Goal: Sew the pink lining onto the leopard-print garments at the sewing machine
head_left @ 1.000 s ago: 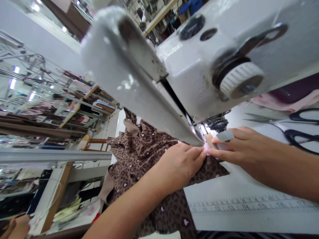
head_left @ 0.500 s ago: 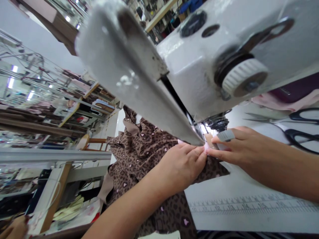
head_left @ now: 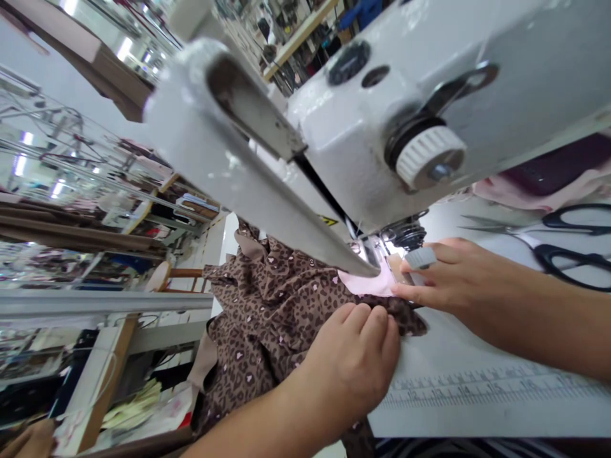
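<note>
My left hand (head_left: 356, 356) is closed, its fingers curled into the edge of brown leopard-print fabric (head_left: 267, 299); the fingertips are hidden beneath. A light pink fabric piece (head_left: 365, 283) lies on the leopard print, under the white guard at the needle area of a sewing machine (head_left: 334, 133). My right hand (head_left: 458, 280) rests at the pink piece's right end, fingers stretched out and apart, with grey-white tape (head_left: 421, 257) around one finger. Just beside those fingertips is a small tan block (head_left: 396, 267) next to the presser foot.
Black-handled scissors (head_left: 568, 245) lie on the table right of my right hand. Behind them are pink cloth (head_left: 520, 194) and a dark purple item (head_left: 558, 165). A printed ruler (head_left: 491, 391) runs along the table's near side. A wooden chair (head_left: 162, 277) stands left.
My left hand has drawn back from the needle area toward me, uncovering the pink piece. My right hand stays at nearly the same place. The view has shifted slightly.
</note>
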A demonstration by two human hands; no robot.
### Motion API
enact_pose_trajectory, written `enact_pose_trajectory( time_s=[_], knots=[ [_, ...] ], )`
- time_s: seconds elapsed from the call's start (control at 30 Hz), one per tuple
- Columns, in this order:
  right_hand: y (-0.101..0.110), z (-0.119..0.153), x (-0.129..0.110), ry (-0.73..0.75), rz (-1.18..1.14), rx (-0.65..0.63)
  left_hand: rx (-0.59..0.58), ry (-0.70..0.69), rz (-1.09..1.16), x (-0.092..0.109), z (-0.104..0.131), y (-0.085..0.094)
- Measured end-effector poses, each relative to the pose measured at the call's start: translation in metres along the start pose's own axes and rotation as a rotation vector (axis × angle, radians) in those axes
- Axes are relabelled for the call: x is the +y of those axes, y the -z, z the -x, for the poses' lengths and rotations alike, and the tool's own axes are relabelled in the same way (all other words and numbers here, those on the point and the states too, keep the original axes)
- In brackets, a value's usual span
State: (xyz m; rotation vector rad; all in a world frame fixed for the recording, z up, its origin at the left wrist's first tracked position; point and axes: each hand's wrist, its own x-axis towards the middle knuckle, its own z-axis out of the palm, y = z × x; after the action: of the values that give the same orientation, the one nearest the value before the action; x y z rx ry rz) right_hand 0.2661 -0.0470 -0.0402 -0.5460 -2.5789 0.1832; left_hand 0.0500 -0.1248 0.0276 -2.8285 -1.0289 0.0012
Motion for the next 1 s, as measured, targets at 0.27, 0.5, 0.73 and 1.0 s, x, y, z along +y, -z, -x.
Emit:
enact_pose_trajectory(
  time_s=[0.27,0.5,0.73,1.0],
  knots=[
    [-0.003,-0.001,0.0,0.016,-0.02,0.042,0.139,0.126,0.099,-0.018,-0.008,-0.004],
    [0.0,-0.002,-0.001,-0.012,-0.006,0.009,0.048,0.25,0.12,-0.028,-0.01,-0.008],
    [-0.004,-0.002,0.002,0.017,0.02,0.077,0.028,0.234,0.175,-0.026,-0.018,-0.007],
    [0.001,-0.004,0.003,0.054,0.061,0.095,-0.36,0.58,0.352,-0.036,-0.032,-0.003]
  ],
)
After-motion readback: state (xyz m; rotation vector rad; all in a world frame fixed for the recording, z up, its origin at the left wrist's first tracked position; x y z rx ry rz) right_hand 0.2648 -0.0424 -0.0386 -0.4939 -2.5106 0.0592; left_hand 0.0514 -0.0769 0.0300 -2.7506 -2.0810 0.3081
